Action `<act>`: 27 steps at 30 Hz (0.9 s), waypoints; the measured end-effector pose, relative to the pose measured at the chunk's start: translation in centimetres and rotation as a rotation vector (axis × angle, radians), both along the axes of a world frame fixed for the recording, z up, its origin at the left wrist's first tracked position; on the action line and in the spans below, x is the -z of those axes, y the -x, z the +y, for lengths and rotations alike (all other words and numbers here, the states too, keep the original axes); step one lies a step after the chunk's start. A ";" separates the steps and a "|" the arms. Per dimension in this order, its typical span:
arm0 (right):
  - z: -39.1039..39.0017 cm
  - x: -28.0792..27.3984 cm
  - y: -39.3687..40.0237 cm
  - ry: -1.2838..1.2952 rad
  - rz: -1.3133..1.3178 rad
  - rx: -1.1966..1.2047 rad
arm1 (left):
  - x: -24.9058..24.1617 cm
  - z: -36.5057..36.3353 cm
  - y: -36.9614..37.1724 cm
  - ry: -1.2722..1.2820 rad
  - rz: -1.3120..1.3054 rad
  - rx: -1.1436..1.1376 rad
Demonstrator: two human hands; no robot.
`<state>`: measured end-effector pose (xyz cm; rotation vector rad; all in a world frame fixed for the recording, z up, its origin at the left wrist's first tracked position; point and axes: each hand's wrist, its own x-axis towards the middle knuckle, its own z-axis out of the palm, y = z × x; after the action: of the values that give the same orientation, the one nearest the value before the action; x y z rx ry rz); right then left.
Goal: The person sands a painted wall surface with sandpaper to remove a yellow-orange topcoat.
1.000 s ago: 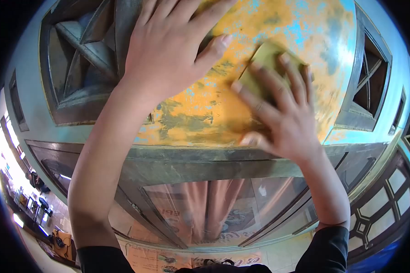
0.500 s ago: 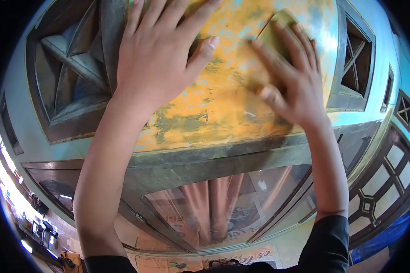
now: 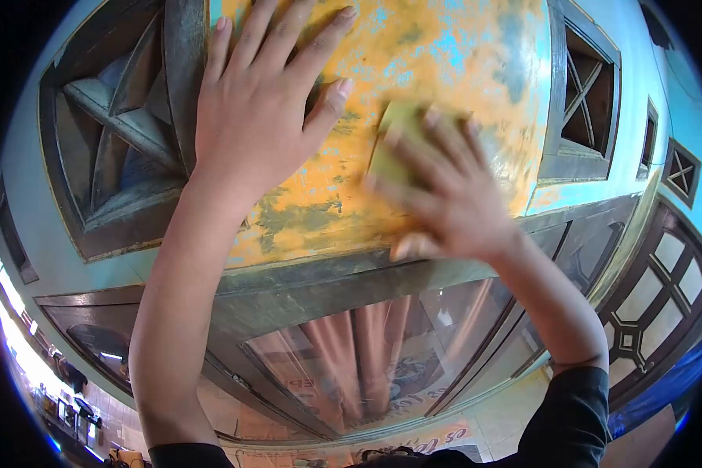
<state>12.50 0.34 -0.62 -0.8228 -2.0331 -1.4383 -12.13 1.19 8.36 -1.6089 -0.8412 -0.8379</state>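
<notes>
My left hand [image 3: 246, 117] lies flat with spread fingers on a patchy yellow-orange wall panel [image 3: 304, 218], at its left side. Blue and dark grey patches show through the panel's worn paint. My right hand [image 3: 452, 191], blurred by motion, presses a flat olive-yellow piece of sandpaper [image 3: 394, 144] against the panel, right of centre. The fingers lie over the sheet, its left part sticks out past them, and the thumb points down and left near the panel's lower edge.
Dark wooden vents with crossed slats flank the panel, one at left [image 3: 117, 132] and one at right [image 3: 585, 93]. Below runs a dark wooden beam [image 3: 320, 292] above a glass window [image 3: 366, 359] with a pinkish curtain behind it. A panelled door [image 3: 655, 288] stands at far right.
My right hand has moved the sandpaper down and to the left over the panel. My left hand stays flat in nearly the same spot, and the view has shifted slightly.
</notes>
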 end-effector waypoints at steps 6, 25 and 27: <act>1.1 -3.0 -2.8 -0.170 0.245 0.012 | 0.1 0.0 0.0 -0.005 0.010 -0.009; 0.5 -0.6 -4.3 -0.095 0.264 0.044 | 0.2 -0.2 -0.2 0.001 -0.006 -0.037; 0.4 1.1 -2.6 -0.091 0.250 0.001 | 0.1 0.0 0.0 -0.018 0.002 -0.023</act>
<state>15.15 0.71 -1.72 -0.9160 -1.7684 -1.3443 -12.09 1.20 8.23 -1.5810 -0.8468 -0.8247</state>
